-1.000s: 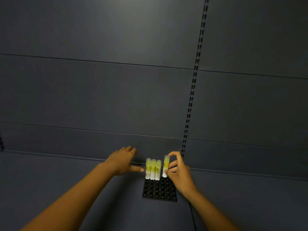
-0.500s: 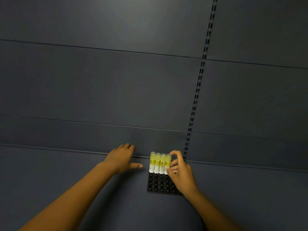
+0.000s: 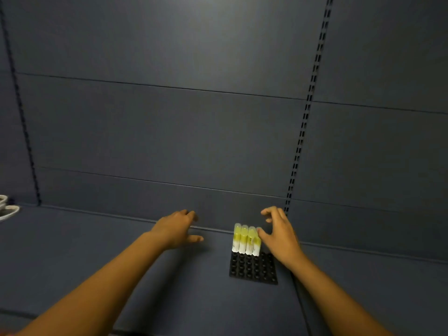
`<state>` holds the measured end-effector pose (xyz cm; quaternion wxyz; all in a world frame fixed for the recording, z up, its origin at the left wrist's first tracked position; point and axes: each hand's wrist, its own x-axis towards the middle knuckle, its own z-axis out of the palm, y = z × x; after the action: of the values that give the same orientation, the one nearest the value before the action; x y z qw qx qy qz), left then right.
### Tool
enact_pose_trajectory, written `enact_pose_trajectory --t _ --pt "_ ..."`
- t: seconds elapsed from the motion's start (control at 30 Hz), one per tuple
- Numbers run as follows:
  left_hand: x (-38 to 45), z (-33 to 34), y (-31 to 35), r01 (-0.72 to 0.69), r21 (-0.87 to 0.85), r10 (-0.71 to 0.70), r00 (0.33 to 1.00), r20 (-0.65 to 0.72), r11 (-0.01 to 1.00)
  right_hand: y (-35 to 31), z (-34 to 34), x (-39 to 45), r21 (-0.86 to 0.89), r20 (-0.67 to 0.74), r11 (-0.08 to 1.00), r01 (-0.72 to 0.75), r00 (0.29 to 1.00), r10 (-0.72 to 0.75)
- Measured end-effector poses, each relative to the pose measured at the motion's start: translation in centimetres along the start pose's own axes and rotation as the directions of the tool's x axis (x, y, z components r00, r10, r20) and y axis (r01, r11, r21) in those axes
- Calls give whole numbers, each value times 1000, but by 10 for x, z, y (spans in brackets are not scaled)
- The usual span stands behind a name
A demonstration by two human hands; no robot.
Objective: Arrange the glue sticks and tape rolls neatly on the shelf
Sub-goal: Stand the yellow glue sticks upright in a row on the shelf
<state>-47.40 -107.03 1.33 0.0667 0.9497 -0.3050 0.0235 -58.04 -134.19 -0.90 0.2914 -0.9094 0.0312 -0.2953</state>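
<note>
Several yellow-and-white glue sticks (image 3: 244, 238) stand upright side by side in the back row of a black holder tray (image 3: 253, 269) with round sockets, on the dark shelf (image 3: 97, 258). My right hand (image 3: 278, 235) hovers just right of the row with fingers spread and relaxed; its thumb is next to the rightmost stick and partly hides it. To the left of the sticks, my left hand (image 3: 177, 229) rests open over the shelf, thumb pointing toward them. No tape rolls are visible.
The dark back panel (image 3: 169, 129) rises straight behind the tray, with a slotted upright (image 3: 305, 117) just right of the sticks. White objects (image 3: 7, 209) sit at the far left edge of the shelf.
My right hand has let go of the rightmost glue stick, which now stands in the row, and its fingers have opened and lifted. The left hand has stayed beside the tray.
</note>
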Motion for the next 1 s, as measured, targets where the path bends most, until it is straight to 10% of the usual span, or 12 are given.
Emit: enact_pose_trajectory --t 0.27,1.0 --pt "-79 -43 -16 150 1 -150 989 10 989 -100 16 21 -190 544 960 208 836 -74" --pt "-365 -95 -298 652 51 -647 757 -87 756 -434 248 -26 -55 735 816 576 576 -357"
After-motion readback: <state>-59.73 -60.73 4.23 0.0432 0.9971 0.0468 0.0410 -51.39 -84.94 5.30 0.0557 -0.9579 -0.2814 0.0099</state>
